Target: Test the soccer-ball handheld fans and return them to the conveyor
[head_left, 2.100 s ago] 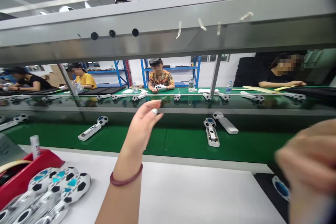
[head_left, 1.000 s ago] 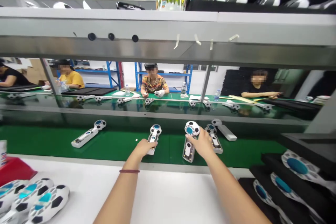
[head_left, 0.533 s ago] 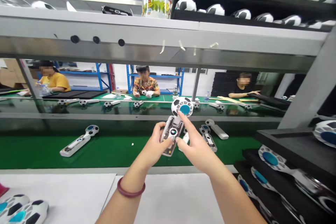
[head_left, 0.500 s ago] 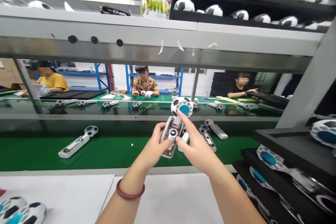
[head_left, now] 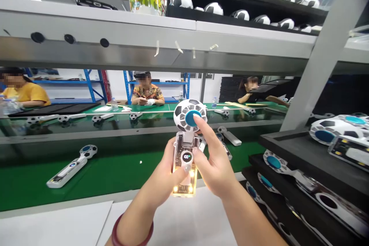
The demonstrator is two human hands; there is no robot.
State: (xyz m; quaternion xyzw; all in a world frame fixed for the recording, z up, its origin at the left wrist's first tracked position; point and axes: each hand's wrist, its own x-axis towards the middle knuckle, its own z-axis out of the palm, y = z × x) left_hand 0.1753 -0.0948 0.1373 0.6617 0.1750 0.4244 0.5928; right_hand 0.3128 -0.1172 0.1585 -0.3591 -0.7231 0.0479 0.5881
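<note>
A handheld fan [head_left: 188, 120] with a round soccer-ball head and a clear-fronted handle is held up before me. My left hand [head_left: 167, 173] wraps the handle from the left, its thumb lying on the front below the small round display. The display reads 100, and yellowish lights glow in the lower handle. My right hand [head_left: 215, 157] closes on the fan from the right. Its index fingertip touches the blue disc on the head, and its thumb rests beside the display. The fingers behind the handle are hidden.
Similar fans lie on the green conveyor belt [head_left: 115, 169], one at left [head_left: 72, 167]. Black foam trays [head_left: 285, 146] with more fans are stacked close at right. A metal shelf [head_left: 115, 21] crosses above. Co-workers sit across the line, one in a patterned shirt [head_left: 148, 94].
The fan has come nearer to me, and its lights have come on. Its display now reads 100. My view has shifted right, and the right index finger stays at the blue disc.
</note>
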